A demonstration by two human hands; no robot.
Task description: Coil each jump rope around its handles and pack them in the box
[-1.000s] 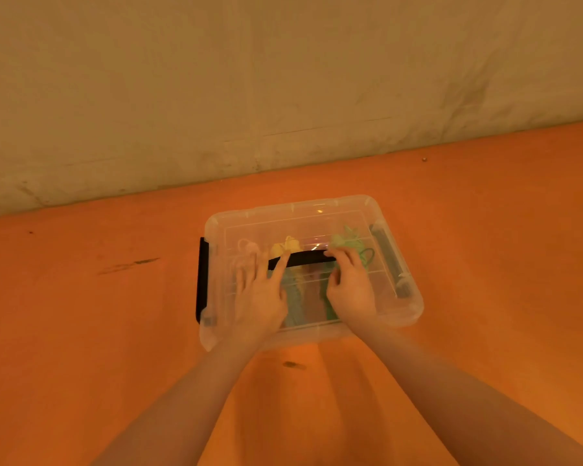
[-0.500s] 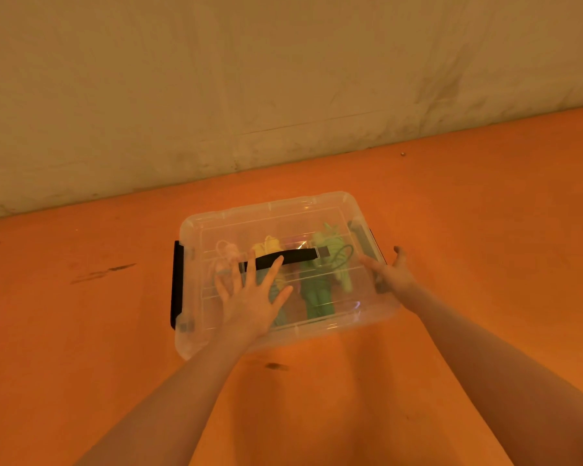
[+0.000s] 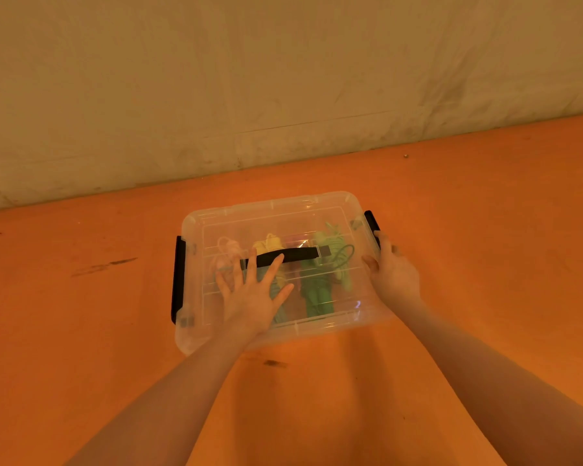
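Note:
A clear plastic box (image 3: 330, 205) with its lid on lies on the orange floor. Through the lid I see coiled jump ropes: a pink one (image 3: 228, 252), a yellow one (image 3: 270, 243) and a green one (image 3: 330, 264). A black carry handle (image 3: 297, 255) runs across the lid. My left hand (image 3: 253, 294) presses flat on the lid with fingers spread. My right hand (image 3: 389, 267) is at the box's right end, its fingers on the black right latch (image 3: 372, 223), which stands up against the box's side.
A black latch (image 3: 179, 280) lies along the box's left end. The orange floor (image 3: 81, 331) has dark scuff marks to the left and meets a pale wall (image 3: 283, 79) behind the box.
My right hand left the lid and went to the box's right end. The right latch swung up against the side. My left hand stayed flat on the lid.

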